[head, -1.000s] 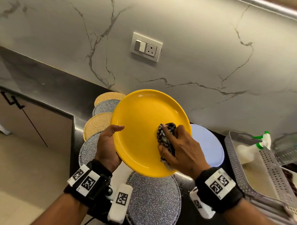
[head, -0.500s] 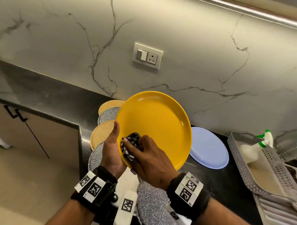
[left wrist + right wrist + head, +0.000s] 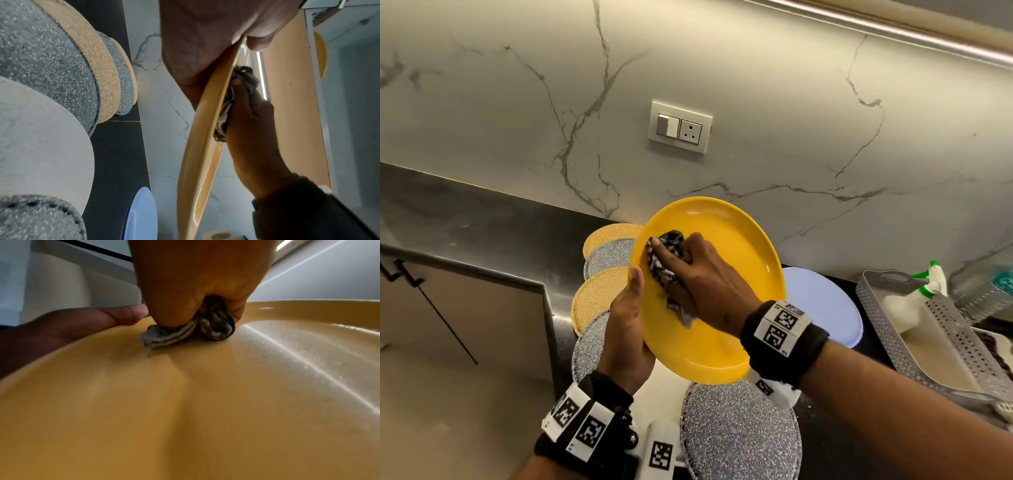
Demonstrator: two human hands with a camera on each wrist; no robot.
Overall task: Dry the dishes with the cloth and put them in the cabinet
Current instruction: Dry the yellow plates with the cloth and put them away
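A yellow plate is held tilted above the dark counter. My left hand grips its left rim, thumb on the front face and fingers hidden behind it. My right hand holds a bunched black-and-white cloth and presses it on the plate's upper left face. The left wrist view shows the plate edge-on, with the cloth squeezed against it. In the right wrist view the cloth sits under curled fingers on the plate, with the left thumb on the rim.
A pale blue plate lies flat on the counter to the right. Round silver and gold mats overlap on the left and below. A grey perforated basket with a spray bottle stands at the right. A wall socket is above.
My right hand has wiped the cloth from the plate's right side across to the lower left, then up to the upper left. The left thumb stays on the rim.
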